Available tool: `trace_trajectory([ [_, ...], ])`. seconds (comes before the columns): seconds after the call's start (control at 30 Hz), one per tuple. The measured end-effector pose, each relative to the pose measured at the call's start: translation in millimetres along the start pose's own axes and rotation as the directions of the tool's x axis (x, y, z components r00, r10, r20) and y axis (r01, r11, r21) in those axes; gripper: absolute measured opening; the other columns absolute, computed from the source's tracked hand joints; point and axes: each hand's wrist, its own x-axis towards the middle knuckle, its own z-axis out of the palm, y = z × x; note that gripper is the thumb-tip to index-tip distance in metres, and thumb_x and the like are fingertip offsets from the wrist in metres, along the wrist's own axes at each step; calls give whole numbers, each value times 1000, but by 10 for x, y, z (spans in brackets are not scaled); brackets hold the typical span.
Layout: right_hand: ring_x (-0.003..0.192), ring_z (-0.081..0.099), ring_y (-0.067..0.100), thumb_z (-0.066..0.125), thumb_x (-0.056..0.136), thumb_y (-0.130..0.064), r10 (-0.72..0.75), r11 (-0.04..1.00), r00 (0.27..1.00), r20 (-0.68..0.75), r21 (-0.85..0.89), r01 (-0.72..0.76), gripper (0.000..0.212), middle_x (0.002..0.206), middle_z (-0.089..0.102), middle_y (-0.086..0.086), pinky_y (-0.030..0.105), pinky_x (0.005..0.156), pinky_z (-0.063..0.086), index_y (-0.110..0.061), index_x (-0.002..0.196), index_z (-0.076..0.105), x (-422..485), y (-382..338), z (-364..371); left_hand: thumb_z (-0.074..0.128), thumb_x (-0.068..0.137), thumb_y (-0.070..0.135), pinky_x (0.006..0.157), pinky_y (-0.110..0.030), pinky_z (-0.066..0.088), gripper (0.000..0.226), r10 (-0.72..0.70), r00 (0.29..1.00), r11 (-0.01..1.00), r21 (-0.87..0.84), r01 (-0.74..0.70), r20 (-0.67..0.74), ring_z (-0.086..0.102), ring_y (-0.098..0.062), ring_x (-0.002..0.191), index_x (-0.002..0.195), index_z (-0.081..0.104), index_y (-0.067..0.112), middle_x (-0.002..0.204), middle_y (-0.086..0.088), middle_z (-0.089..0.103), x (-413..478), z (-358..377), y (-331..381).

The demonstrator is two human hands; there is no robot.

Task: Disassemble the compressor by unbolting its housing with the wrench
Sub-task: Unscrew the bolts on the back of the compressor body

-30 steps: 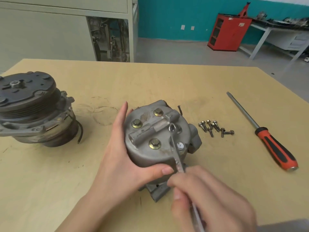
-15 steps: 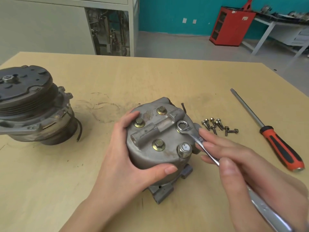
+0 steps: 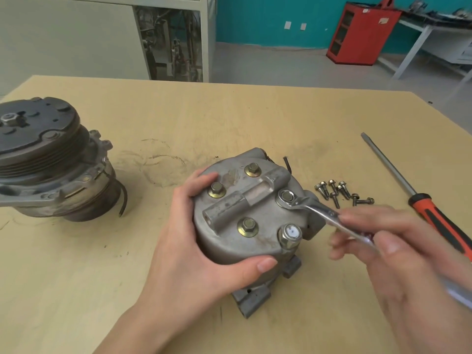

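Peeking through the head cam, I've got the compressor housing [image 3: 245, 241] standing near the middle of the wooden table [image 3: 229, 118], flat end cover facing up. My left hand [image 3: 189, 259] grips its left side. The fingers [image 3: 201, 180] curl over the far-left rim and the thumb [image 3: 252, 267] lies along the near edge.

My right hand [image 3: 408, 264] comes in from the right and pinches the wrench [image 3: 321, 210] between thumb and fingertips. It's a bit blurry, so I can't tell how many fingers are on the shaft. The ring end [image 3: 286, 196] sits over a bolt on the right side of the cover. Three brass-washered bolts [image 3: 247, 224] sit in the cover, plus a fat hex plug [image 3: 290, 233] at the near-right edge.

A little pile of loose bolts [image 3: 339, 191] lies on the table just right of the housing. Further right is a screwdriver [image 3: 434, 213] with an orange-and-black handle, tip pointing far. A second compressor [image 3: 51, 162], pulley up, stands at the far left, well apart. There's a red cabinet [image 3: 362, 34] way back in the room.
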Motion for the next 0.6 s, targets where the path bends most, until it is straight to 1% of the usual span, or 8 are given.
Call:
trace_trajectory([
  [0.1,39,48,14,66,76,-30,72,987,997,-32,146,-66,19,49,56,3,14,46,42,-24,94,68,163,59,-225,81,41,57,93,-3,36,86,5,1000,1000,-18,-5,5,45,11,126,118,43,54,136,34,44,8,-5,-4],
  [0.17,30,38,8,69,72,-24,186,954,982,-14,240,-177,18,40,48,-3,9,39,33,-19,88,63,400,108,-331,82,43,56,93,-5,38,86,17,1000,1000,-21,-16,14,46,9,125,120,43,52,136,35,44,11,-3,-4],
  [0.23,29,33,5,66,75,-19,241,922,968,-73,330,-204,5,39,45,-6,10,34,29,-17,79,62,637,159,-303,82,43,56,94,-6,39,87,18,1000,1000,-19,-18,13,47,8,126,121,42,52,137,34,43,12,-2,-4],
  [0.27,30,32,4,62,78,-18,252,913,963,-99,355,-202,5,39,44,-6,10,33,28,-17,74,63,750,187,-253,82,43,56,94,-6,39,87,16,1000,1000,-17,-16,11,47,8,126,121,42,53,137,33,43,12,-2,-4],
  [0.33,31,32,5,57,81,-20,266,896,957,-119,396,-200,15,40,44,-5,11,33,26,-15,69,65,918,244,-144,81,43,57,94,-6,38,88,15,1000,1000,-7,-15,5,47,7,126,121,42,54,138,32,44,12,1,-4],
  [0.5,30,30,4,47,85,-30,324,833,934,152,422,-358,33,40,41,-5,13,31,23,-14,67,69,1074,257,-29,80,44,59,93,-4,37,88,19,1000,1000,11,-19,7,46,7,126,122,41,53,137,31,44,10,10,-1],
  [0.57,31,33,3,44,85,-28,282,812,939,197,473,-343,35,41,43,-5,13,32,25,-15,64,69,1075,239,-64,79,44,59,92,-4,38,88,18,1000,1000,15,-18,7,47,8,125,122,40,53,137,31,44,9,12,-2],
  [0.6,32,34,3,43,86,-27,250,790,952,177,531,-306,36,42,46,-6,12,32,27,-15,63,68,1070,204,-83,79,43,59,92,-4,38,88,13,1000,1000,15,-13,6,47,8,125,122,40,54,136,31,44,9,11,-3],
])
